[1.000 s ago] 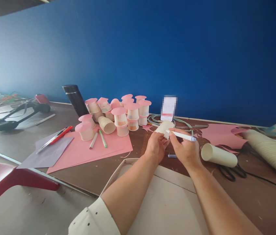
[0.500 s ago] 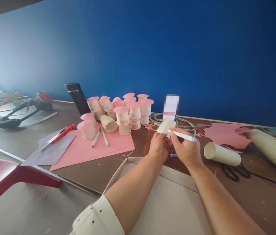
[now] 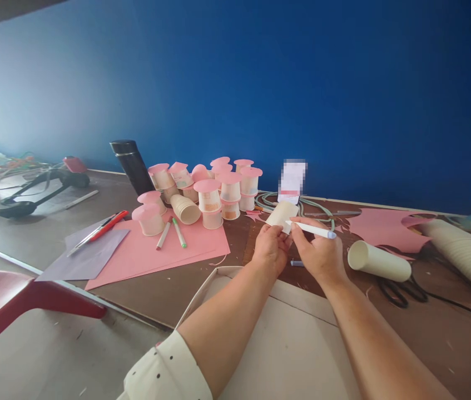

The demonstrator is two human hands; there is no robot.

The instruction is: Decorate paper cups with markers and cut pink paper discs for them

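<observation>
A: What does the left hand (image 3: 272, 251) have?
B: One cup (image 3: 280, 214), tilted, with the fingers closed on its lower end. It's just in front of the phone (image 3: 291, 183), above the bench (image 3: 447, 355).
A: And the right hand (image 3: 321, 253)?
B: Clamped on one pen (image 3: 312, 229), thumb and fingers together, tip at the cup's side. Whether it touches, I can't tell.
A: Count the rest.
B: One cap (image 3: 297, 263) on the bench. Two more pens, one red-ended pen (image 3: 164, 234) and one green-ended pen (image 3: 179, 233), on the pink paper (image 3: 204, 244). One flask (image 3: 130, 169). One red-handled tool (image 3: 105, 227) on purple paper (image 3: 89, 261).
A: Pink-topped cups (image 3: 209, 201)?
B: At least ten; they overlap too much for an exact count. Among them lies one short stack (image 3: 184, 210). Over on the right, one long stack (image 3: 464, 253) and one pale cylinder (image 3: 385, 263), lying open end leftward.
</observation>
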